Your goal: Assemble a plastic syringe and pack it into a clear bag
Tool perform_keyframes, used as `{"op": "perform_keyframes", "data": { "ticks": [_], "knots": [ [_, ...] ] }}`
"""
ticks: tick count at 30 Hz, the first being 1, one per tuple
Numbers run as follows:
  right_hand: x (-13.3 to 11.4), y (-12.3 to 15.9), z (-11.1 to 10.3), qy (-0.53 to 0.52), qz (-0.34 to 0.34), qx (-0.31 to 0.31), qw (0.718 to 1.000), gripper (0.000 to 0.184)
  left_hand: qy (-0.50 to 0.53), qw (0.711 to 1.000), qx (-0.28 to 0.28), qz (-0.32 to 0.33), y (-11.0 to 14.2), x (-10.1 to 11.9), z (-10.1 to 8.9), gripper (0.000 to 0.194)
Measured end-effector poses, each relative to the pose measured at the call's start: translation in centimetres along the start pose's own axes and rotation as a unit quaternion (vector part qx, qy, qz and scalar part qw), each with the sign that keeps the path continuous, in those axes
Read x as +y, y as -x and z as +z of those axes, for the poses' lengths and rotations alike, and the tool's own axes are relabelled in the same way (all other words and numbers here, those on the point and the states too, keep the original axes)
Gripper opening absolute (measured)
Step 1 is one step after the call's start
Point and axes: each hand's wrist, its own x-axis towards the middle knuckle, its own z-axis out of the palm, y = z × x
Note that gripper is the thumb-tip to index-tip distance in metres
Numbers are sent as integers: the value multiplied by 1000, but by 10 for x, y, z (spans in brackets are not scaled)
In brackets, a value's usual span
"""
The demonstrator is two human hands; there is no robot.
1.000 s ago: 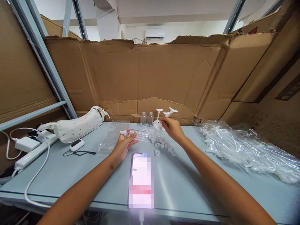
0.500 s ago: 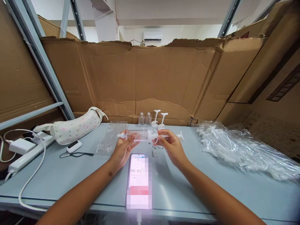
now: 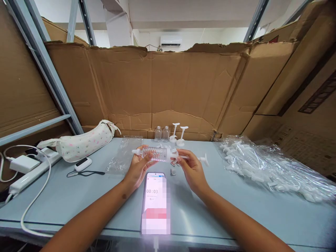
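A clear ribbed plastic tube (image 3: pixel 156 153) lies sideways in my left hand (image 3: pixel 138 168), its white nozzle pointing left. Against the tube's right end my right hand (image 3: pixel 191 169) holds a white plunger (image 3: pixel 194 158), whose flat cap sticks out to the right. Both hands hover just above the grey table (image 3: pixel 78 190), over a phone (image 3: pixel 155 201) that shows a timer. Small white caps (image 3: pixel 172 172) lie on the table under the hands.
Two small clear bottles (image 3: pixel 162 133) and two upright white plungers (image 3: pixel 178 134) stand at the back by the cardboard wall. A plastic bag of white parts (image 3: pixel 265 166) lies on the right. A floral pouch (image 3: pixel 84 141), a small white device (image 3: pixel 83 163) and a power strip (image 3: pixel 28 175) are on the left.
My right hand took a plunger from the back of the table and brought it to the tube's right end. The tube has moved nearer to me, over the phone.
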Motion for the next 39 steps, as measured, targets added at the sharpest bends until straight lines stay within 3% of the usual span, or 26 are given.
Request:
{"op": "perform_keyframes", "data": {
  "ticks": [8,13,18,28,32,35,37,39],
  "knots": [
    [3,5,1,98,-151,-17,983,16,72,991,-20,-111,-7,-4,-5,34],
    [1,5,3,27,-7,5,1000,29,20,999,-31,-38,0,-3,-2,38],
    [-7,7,10,-105,119,-10,987,43,-50,997,-34,47,6,-2,1,41],
    [-20,7,4,-138,199,-25,970,43,-199,964,-100,146,21,4,8,41],
    [-24,6,6,-107,177,-43,977,55,-192,963,-93,163,14,8,4,39],
    [-27,7,5,-61,137,-89,985,67,-143,975,-39,163,5,14,0,38],
    [-28,9,0,3,95,-102,990,67,-99,982,7,160,-1,18,-2,38],
    [-29,8,-8,106,16,-76,991,58,-61,986,39,153,-6,21,-4,36]
  ]
}}
